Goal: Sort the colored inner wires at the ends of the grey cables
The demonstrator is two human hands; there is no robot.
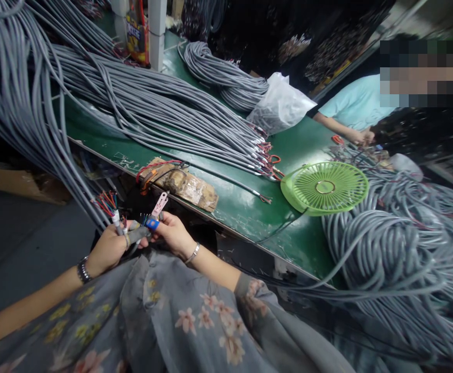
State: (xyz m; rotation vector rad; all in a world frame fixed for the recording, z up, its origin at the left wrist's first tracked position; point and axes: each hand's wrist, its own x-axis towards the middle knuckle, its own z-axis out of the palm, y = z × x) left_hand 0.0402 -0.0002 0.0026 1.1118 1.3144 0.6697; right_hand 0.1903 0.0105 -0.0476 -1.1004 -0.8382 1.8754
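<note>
1. While L hand (pixel 112 247) curls snug round gray cables (pixel 119 226) w/ colored wires (pixel 106 202) poking out, R hand (pixel 175 235) pinches a small pink tool (pixel 159 204), just off the table (pixel 304 140).
2. Those cables look abt half done.
3. Cable bunch (pixel 179 115) on table: wires out, prob. done; can't tell how many left.
</note>
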